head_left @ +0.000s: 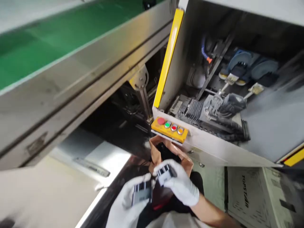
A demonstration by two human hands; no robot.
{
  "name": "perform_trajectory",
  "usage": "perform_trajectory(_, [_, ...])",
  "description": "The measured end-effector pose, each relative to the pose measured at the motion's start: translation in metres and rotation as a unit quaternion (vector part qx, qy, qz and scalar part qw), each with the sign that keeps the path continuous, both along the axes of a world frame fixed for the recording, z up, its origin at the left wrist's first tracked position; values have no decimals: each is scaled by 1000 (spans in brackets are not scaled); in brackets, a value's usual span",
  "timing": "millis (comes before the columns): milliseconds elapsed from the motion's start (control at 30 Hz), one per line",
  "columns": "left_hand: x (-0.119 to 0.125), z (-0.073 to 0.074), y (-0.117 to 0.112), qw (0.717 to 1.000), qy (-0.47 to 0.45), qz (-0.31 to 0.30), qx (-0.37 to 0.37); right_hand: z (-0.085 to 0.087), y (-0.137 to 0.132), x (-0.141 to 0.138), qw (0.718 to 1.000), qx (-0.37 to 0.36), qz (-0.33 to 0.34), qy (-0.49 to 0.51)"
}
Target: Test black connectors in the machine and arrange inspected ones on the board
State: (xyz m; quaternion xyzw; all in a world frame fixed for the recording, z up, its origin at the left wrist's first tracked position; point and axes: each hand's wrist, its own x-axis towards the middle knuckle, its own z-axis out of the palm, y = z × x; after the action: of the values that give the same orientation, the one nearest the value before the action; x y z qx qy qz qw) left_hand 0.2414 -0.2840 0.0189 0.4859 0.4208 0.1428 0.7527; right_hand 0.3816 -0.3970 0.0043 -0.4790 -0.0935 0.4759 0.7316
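My left hand (125, 202), in a white glove, is closed around a small grey block-shaped part (142, 193) with a dark, shiny, ridged top. A similar grey part (164, 174) with dark slots along one side sits between the fingers and thumb of my right hand (179, 183), also gloved in white. Both parts are held close together, low in the middle of the view. Just beyond my hands stands an open brown box or bag (155, 147) with black items inside. What exactly the parts are cannot be made out.
An open machine cabinet (213, 148) stands at the right, with fixtures and round blue-grey wheels (264, 68) inside. On its front corner is a yellow button panel (169, 130). A green conveyor belt (59, 47) runs along the upper left. A grey TOPSTAR unit (247, 193) stands lower right.
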Motion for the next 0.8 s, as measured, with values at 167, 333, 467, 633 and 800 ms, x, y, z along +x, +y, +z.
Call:
perform_trajectory(167, [-29,-7,-39,982,-187,30,20,-2,-30,-55,991,106,-79,-37])
perform_trajectory(333, [-80,-6,-88,954,-296,42,-8,9,-73,-125,982,93,-121,-115])
perform_trajectory(467, [-113,-10,-112,947,-318,44,-11,4,-97,-155,977,93,-105,-161])
perform_trajectory(633, [-130,-16,-128,944,-321,71,-1,-4,-108,-166,971,86,-87,-207])
perform_trajectory(800, [-128,-24,-126,943,-318,90,-40,-7,-101,-165,967,51,-87,-235])
